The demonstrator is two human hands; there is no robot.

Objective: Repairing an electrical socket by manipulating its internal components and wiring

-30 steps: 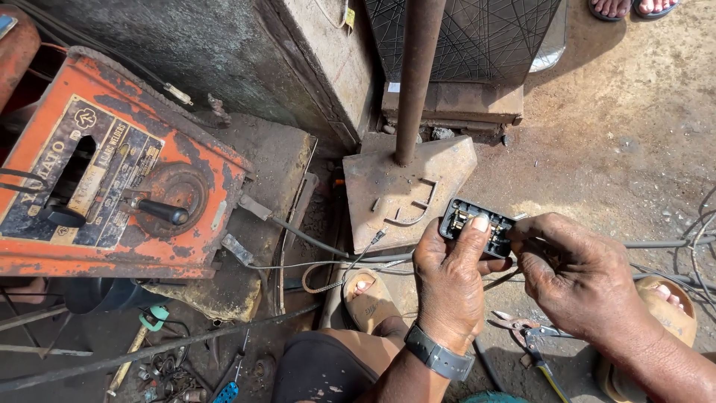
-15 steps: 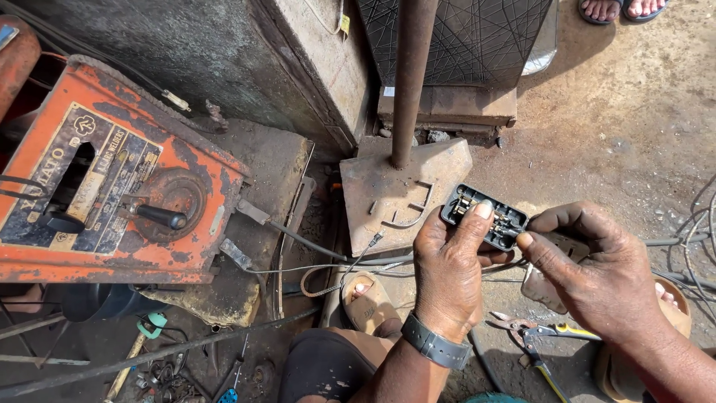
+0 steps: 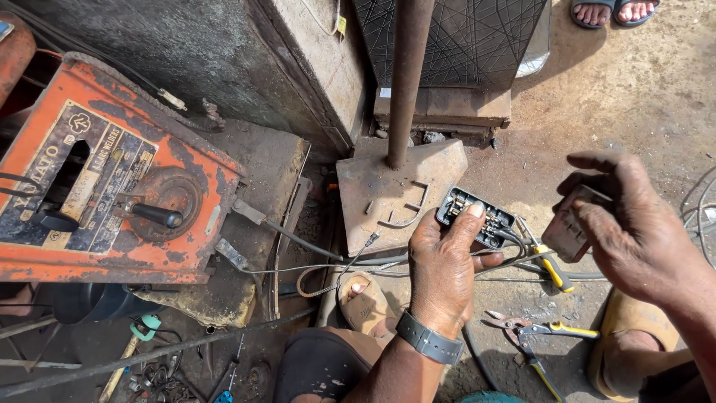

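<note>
— What has moved since a moment ago?

— The right hand [image 3: 634, 224] has come away from the black terminal box [image 3: 477, 216]. Earlier it was close against the box beside the left hand [image 3: 447, 261]; now it sits apart to the right, lifted, with a small flat brownish cover plate [image 3: 565, 233] pinched between thumb and fingers.

— And the left hand?

— It stays on the box, gripping it from below with the thumb pressed on the upper edge. The box is open-faced, with metal contacts showing inside, and lies just right of the rusty steel base plate [image 3: 395, 190] from which a pipe [image 3: 406, 75] rises.

— What lies about them?

— Grey cables [image 3: 321, 261] run from the box leftwards toward the orange welding machine [image 3: 112, 179]. A yellow-handled screwdriver [image 3: 550, 265] lies just under the box, and yellow-handled pliers [image 3: 533, 332] lie lower on the dirt. The person's sandalled foot [image 3: 364, 298] rests beside the left wrist, which wears a grey watch [image 3: 426, 339].

— Anyone else?

— Another person's toes [image 3: 611, 11] show at the top edge, well apart.
</note>
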